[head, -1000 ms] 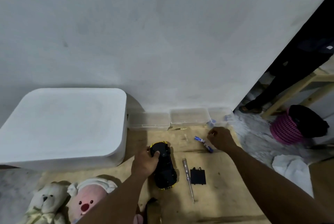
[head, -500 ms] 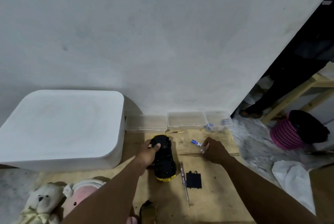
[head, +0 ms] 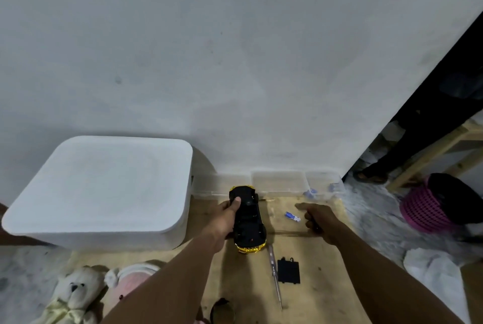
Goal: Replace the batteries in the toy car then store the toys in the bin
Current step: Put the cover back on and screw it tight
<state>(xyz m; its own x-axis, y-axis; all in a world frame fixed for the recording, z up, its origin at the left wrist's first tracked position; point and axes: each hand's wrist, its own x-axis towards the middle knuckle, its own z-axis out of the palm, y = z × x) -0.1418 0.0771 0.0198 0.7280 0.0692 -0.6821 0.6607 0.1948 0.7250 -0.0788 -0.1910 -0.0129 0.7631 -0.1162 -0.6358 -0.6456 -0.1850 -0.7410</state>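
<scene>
Two hands are working over a wooden counter (head: 326,258) against a white wall: your left hand (head: 224,219) is clamping the upside-down toy car (head: 248,221), your right hand (head: 317,219) is hovering loosely curled beside a battery (head: 292,216). Screwdriver (head: 275,276) and battery cover (head: 288,271) are lying nearer you, the white bin (head: 104,193) sitting left.

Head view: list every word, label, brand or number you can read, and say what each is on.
No text can be read.
Blue-and-white battery on the wooden board: has printing, too small and blurred to read.
Blue items in the clear container: any label is blurred.
Toy car, underside up in the left hand: no legible marking.
Black battery cover, screwdriver, white bin: no text visible.
</scene>
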